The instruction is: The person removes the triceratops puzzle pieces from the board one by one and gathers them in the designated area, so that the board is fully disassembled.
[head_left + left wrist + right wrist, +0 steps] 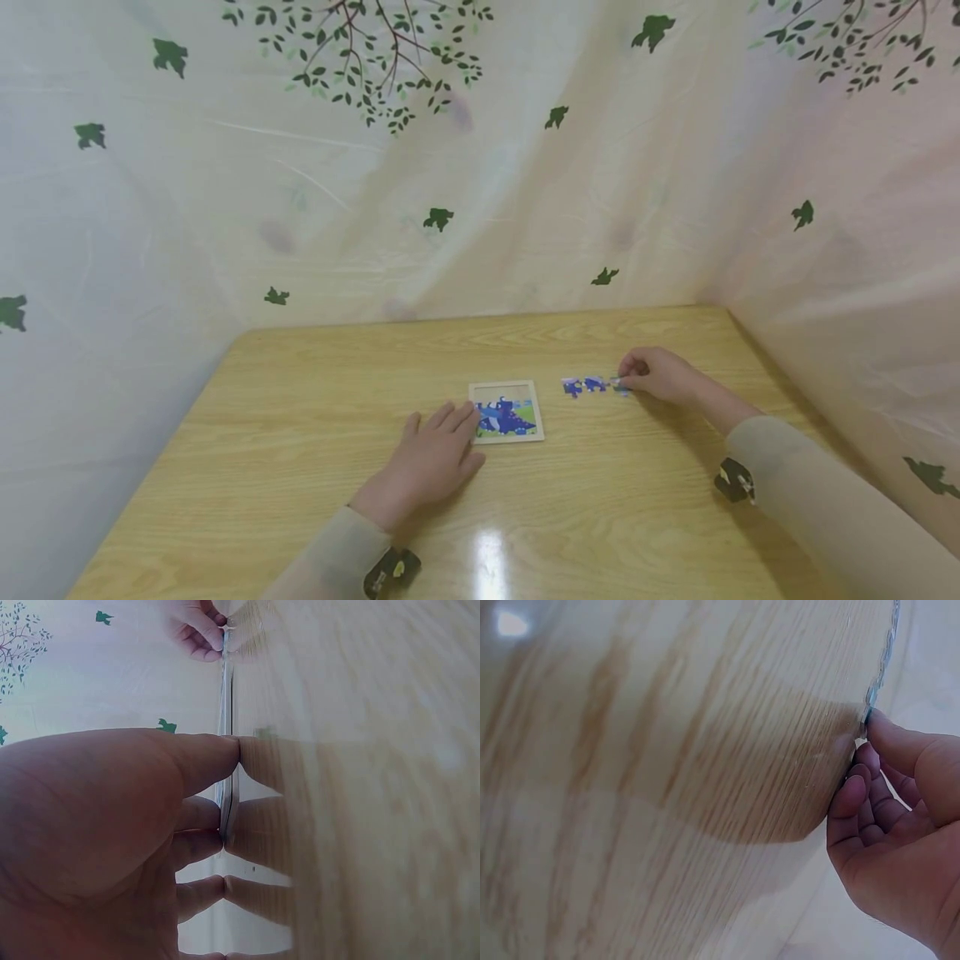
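Observation:
A square puzzle tray [538, 412] with a pale wooden border lies on the table, its lower part filled with a blue dinosaur picture. My left hand [431, 454] rests flat beside it, fingers spread and fingertips at the tray's left edge. In the left wrist view the thumb [214, 757] and fingers touch the tabletop close to the tray's thin edge. Right of the tray, several loose jigsaw pieces [595, 383] lie in a short row. My right hand [660, 375] pinches the jigsaw piece [619, 384] at the row's right end, with its other fingers curled, as the right wrist view shows.
The wooden table [300, 400] is glossy and reflects light near its front. A pale curtain [487, 183] printed with leaves and branches hangs along the back and both sides. Small dark devices [735, 481] are strapped at both wrists, over light sleeves.

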